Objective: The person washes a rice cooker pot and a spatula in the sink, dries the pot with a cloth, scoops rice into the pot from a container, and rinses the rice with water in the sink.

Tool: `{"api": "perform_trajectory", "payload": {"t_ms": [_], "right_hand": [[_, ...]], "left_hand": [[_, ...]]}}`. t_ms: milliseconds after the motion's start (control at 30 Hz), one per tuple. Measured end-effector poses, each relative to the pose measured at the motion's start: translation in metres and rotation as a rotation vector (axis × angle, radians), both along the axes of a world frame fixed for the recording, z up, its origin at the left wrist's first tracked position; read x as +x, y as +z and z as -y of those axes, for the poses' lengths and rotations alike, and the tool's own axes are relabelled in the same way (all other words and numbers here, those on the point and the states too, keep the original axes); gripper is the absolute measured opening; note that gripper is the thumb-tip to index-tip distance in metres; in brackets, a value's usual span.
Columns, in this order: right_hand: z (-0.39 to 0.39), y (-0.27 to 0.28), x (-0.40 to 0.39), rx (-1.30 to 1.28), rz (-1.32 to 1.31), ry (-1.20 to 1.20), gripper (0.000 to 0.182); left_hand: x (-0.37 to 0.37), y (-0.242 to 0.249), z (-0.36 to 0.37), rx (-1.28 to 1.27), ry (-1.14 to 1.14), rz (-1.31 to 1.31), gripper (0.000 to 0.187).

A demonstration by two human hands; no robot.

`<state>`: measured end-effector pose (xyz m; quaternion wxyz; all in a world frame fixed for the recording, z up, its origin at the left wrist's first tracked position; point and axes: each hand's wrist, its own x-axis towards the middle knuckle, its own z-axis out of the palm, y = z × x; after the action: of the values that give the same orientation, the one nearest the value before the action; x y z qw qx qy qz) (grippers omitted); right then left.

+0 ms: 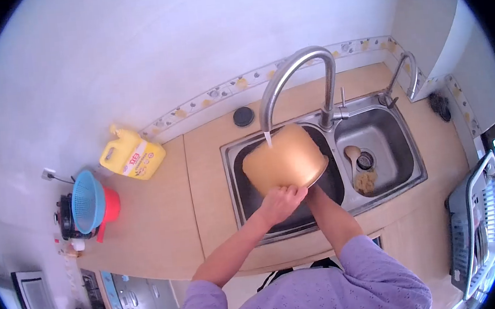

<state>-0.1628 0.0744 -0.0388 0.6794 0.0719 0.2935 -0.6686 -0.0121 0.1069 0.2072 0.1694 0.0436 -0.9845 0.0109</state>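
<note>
A gold-coloured rice cooker pot [286, 158] is tilted on its side over the left basin of the steel sink [233, 198], its mouth toward me. My left hand [285, 203] is closed on the pot's near rim, fingers curled over the edge. My right hand goes in at the pot's mouth; only the wrist [315, 197] shows, the fingers being hidden by the pot. Water runs from the large curved faucet [297, 62] onto the pot's outer wall.
In the right basin lie a ladle [352, 156] and a yellowish sponge-like piece [366, 182] beside the drain [365, 160]. A smaller faucet [410, 72] stands behind. Left are a yellow jug [132, 154], a blue colander [87, 201] and a red container [111, 204]; right, a dish rack [471, 223].
</note>
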Motion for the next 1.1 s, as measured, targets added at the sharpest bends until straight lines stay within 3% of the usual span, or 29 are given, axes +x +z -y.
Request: {"api": "perform_trajectory", "payload": {"t_ms": [167, 267, 333, 400, 467, 533, 567, 633, 700, 767, 800, 867, 900, 1033, 1100], "right_hand": [[-0.014, 0.000, 0.005, -0.020, -0.053, 0.038, 0.033], [-0.036, -0.009, 0.014, 0.033, -0.235, 0.162, 0.034], [-0.056, -0.002, 0.015, 0.159, -0.477, 0.361, 0.035], [-0.078, 0.047, 0.002, 0.348, -0.809, 0.589, 0.025], [-0.095, 0.120, -0.016, 0.430, -1.344, 0.964, 0.016], [-0.114, 0.154, -0.037, 0.397, -1.401, 0.812, 0.018], [-0.125, 0.167, -0.050, 0.383, -1.428, 0.735, 0.020], [-0.145, 0.193, -0.085, 0.178, -1.429, 0.338, 0.021], [-0.161, 0.217, -0.128, 0.114, -1.148, 0.044, 0.024], [-0.162, 0.162, -0.182, 0.505, -1.122, 0.062, 0.027], [-0.171, 0.127, -0.200, 0.649, -1.760, 0.258, 0.029], [-0.156, 0.098, -0.235, 0.695, -2.290, 0.276, 0.031], [-0.135, 0.098, -0.256, 0.618, -2.159, 0.099, 0.031], [-0.059, 0.164, -0.256, 0.570, -2.175, -0.244, 0.043], [-0.027, 0.187, -0.251, 0.603, -2.226, -0.095, 0.045]], "left_hand": [[0.002, 0.009, -0.006, -0.079, -0.070, -0.017, 0.006], [0.005, 0.016, -0.003, -0.036, -0.032, -0.057, 0.004], [0.010, 0.015, 0.005, 0.044, 0.054, -0.085, 0.004], [0.018, 0.014, 0.018, 0.044, 0.337, 0.039, 0.007], [0.027, -0.002, 0.045, 0.234, 0.444, -0.240, 0.013], [0.031, -0.005, 0.050, 0.467, 0.775, -0.244, 0.015], [0.034, -0.012, 0.052, 0.628, 0.787, -0.373, 0.014], [0.040, -0.013, 0.050, 0.713, 0.831, -0.441, 0.016], [0.041, -0.013, 0.054, 0.809, 0.857, -0.530, 0.018], [0.046, -0.018, 0.052, 0.925, 0.865, -0.625, 0.021], [0.048, -0.021, 0.053, 0.946, 0.882, -0.627, 0.022], [0.048, -0.028, 0.055, 0.990, 0.913, -0.641, 0.024], [0.046, -0.030, 0.055, 1.044, 0.916, -0.662, 0.024], [0.043, -0.032, 0.049, 1.152, 0.924, -0.705, 0.026], [0.038, -0.021, 0.045, 1.200, 0.935, -0.708, 0.026]]}}
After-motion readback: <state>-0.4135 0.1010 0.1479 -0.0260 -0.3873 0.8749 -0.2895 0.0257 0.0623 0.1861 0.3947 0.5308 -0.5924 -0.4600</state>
